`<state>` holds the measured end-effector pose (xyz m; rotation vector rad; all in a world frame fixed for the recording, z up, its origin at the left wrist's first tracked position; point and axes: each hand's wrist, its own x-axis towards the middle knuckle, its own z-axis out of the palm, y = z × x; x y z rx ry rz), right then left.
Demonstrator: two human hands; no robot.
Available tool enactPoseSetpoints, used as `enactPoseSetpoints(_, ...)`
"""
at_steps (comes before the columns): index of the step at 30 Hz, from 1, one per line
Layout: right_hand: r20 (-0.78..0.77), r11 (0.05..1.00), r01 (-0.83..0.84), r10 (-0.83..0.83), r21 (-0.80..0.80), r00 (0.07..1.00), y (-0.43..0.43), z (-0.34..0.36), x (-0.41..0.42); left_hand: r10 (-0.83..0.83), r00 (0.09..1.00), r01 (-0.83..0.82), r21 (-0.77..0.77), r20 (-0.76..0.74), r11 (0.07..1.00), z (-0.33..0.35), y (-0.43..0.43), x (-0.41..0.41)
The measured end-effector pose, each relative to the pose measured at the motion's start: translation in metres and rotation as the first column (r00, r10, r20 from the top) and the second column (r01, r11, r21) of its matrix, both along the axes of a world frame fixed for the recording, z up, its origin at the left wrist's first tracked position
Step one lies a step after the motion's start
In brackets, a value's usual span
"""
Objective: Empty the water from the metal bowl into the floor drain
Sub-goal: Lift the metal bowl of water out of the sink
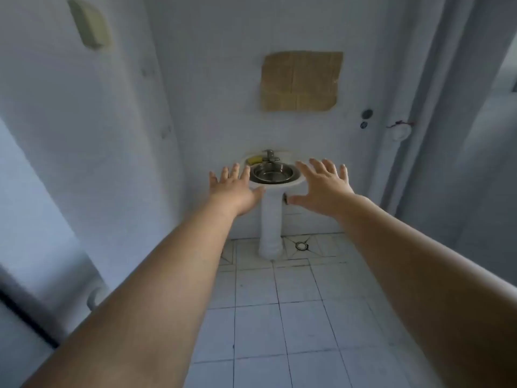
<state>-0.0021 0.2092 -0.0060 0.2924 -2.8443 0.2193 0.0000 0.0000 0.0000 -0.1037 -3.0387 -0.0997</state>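
A metal bowl [271,173] sits in a pedestal sink [297,182] under the tap [270,156] — untouched, its emptying not begun. Left hand [234,189] and right hand [324,185] reach toward it, fingers spread, holding nothing; the floor drain [301,245] lies beside the pedestal.
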Motion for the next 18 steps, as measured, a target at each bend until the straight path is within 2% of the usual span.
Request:
enactPoseSetpoints(6,0.034,0.999,0.012,-0.013,0.033,0.999,0.008,-0.025,-0.04,-0.012,0.999,0.014,-0.045,0.041,0.999,-0.029,0.006,-0.05)
enactPoseSetpoints(18,0.07,0.998,-0.037,0.034,0.049,0.997,0.052,-0.067,-0.218,0.038,0.998,-0.036,-0.038,0.058,0.999,-0.07,0.043,-0.203)
